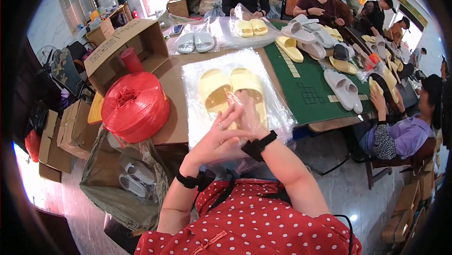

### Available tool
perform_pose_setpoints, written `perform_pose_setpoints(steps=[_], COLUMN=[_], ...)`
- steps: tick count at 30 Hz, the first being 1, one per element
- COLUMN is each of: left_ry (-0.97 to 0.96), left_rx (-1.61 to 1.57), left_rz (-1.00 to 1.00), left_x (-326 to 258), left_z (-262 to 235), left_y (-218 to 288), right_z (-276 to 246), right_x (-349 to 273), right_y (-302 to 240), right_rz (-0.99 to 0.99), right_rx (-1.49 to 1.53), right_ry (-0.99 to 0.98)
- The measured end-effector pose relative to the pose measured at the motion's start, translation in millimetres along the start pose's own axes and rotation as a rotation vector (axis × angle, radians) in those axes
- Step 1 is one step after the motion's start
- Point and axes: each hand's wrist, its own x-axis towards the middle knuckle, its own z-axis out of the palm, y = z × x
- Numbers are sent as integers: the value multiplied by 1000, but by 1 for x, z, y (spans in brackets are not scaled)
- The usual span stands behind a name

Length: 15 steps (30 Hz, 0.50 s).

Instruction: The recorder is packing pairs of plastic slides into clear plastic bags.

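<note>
A pair of pale yellow slide slippers (215, 83) lies side by side on a stack of clear plastic bags (269, 98) in front of me. My left hand (223, 136), a ring on one finger, is over the near end of the left slipper, its fingers stretched out and apart. Crossing close behind it, my right hand (248, 111) lies over the right slipper. That hand is smeared by motion and partly covered by the left, so its grip does not show. Whether the slippers lie inside a bag or on top, I cannot make out.
Left of the bags sit a big red twine roll (135, 106) and an open cardboard box (107, 62). A sack (96, 179) holding bagged slippers stands below. Grey slides (195, 42) lie farther back. More slippers cover the green table (301, 99), where several people sit.
</note>
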Motion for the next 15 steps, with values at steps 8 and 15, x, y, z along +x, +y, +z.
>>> perform_pose_setpoints(steps=[8,15], left_ry=[220,217], left_rx=[-49,322], left_rz=[-136,-367], left_x=[-14,-46], left_z=[-15,7], left_y=[-6,0], right_z=[-19,-102], right_x=[0,-72], right_y=[-9,-87], right_rz=[244,-135], right_rx=[-338,-41], right_ry=[68,-346])
